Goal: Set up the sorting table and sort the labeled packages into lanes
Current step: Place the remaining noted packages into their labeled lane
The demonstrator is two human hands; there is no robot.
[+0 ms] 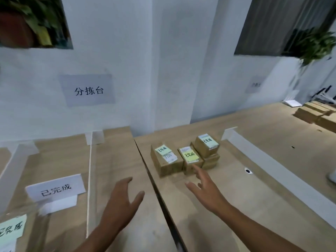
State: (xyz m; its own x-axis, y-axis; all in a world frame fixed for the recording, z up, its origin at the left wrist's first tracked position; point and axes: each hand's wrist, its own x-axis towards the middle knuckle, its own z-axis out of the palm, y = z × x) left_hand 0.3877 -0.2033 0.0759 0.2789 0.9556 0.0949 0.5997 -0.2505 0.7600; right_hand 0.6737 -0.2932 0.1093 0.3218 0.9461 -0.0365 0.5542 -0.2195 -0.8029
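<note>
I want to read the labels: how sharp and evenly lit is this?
Head view: soft blur overall, worst on the leafy green plant top right; wide-angle bending of the white wall; dim even light, no glare; grey paper wall sign readable.

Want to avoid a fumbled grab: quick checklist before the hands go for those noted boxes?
1. Free left hand: ok, open, holding nothing.
2. Free right hand: ok, open, fingers spread toward the middle box.
3. Contact between right hand and middle box: cannot tell.
4. Notes face up on middle box, left box and rear box: ok.
5. Flat footing for rear box: not ok, it sits on a lower box.
6. Upright white sign on left table: ok.
</note>
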